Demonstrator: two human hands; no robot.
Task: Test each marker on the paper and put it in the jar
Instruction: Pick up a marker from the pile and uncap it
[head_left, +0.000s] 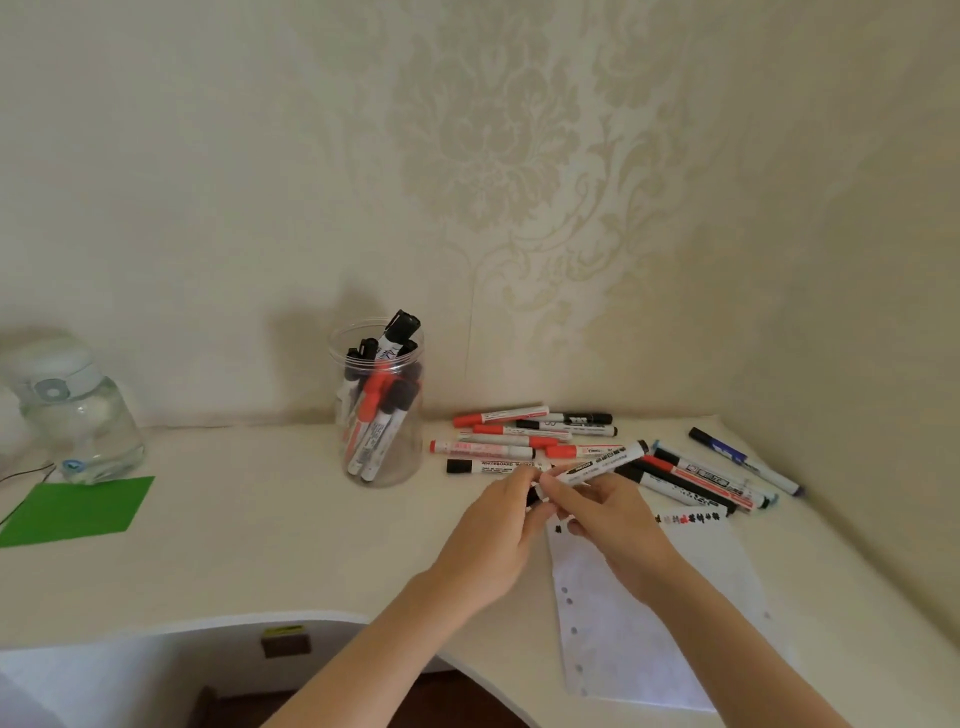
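Two hands (561, 512) pinch one light, stiff, slick marker (597, 464) above the paper (649, 613): left fingers (524, 480) at its cap (probably snug), right mid-barrel

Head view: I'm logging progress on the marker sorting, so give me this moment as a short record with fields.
held marker: white barrel with black cap, above the paper's far end
left hand: pinches the marker's near end, which looks like the cap
right hand: grips the barrel
jar: clear, upright, already holds several red and black markers
loose markers: pile on the desk right of the jar, red, black and one blue
paper: punched sheet with test marks at its far edge
also on desk: green sheet, water bottle
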